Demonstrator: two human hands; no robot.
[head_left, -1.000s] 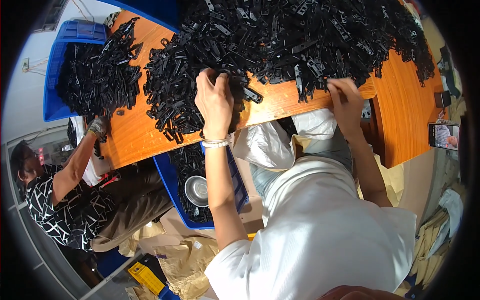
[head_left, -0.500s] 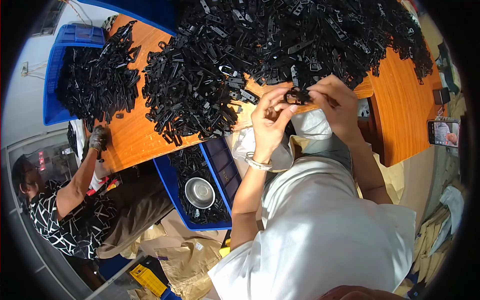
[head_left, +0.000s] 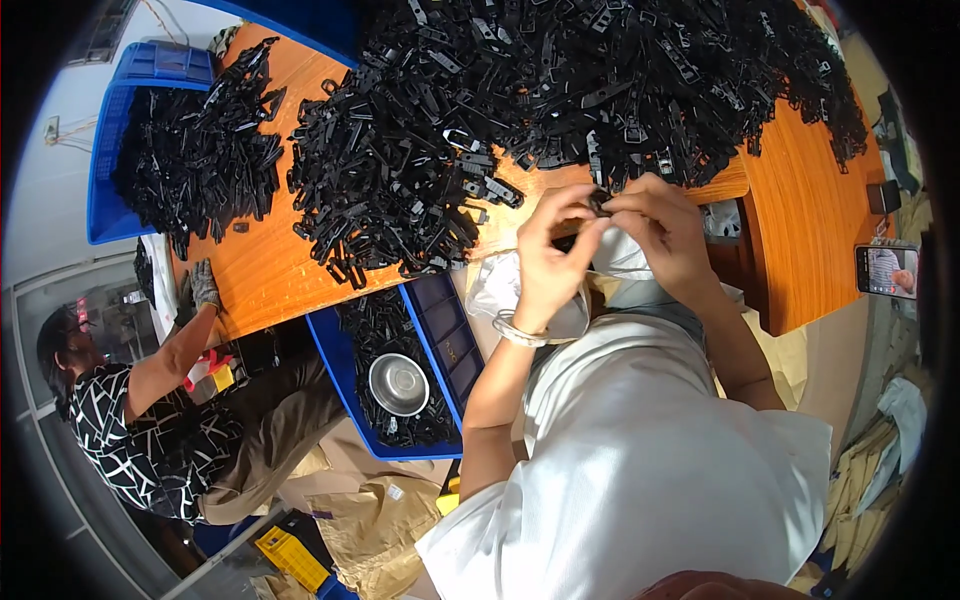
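At the near edge of the table, my left hand [head_left: 550, 255] and my right hand [head_left: 672, 240] come together with bent fingers. Between their fingertips is a small black plastic part [head_left: 599, 203], mostly covered by the fingers, so its full shape is hidden. Both thumbs and index fingers pinch it. Just beyond my hands spreads a large heap of similar black plastic parts [head_left: 600, 75], many long and narrow with slots or frames. A white bangle circles my left wrist.
A blue crate [head_left: 455, 350] of black parts stands below the table edge, a metal bowl [head_left: 399, 385] inside. At left are another blue bin [head_left: 105, 160] and a person with a gloved hand [head_left: 205, 285] on the wooden table [head_left: 260, 285]. A phone [head_left: 888, 269] stands right.
My hands have drawn closer together around the black part, which shows less than before and has turned. The other person's gloved hand has shifted a little along the table edge.
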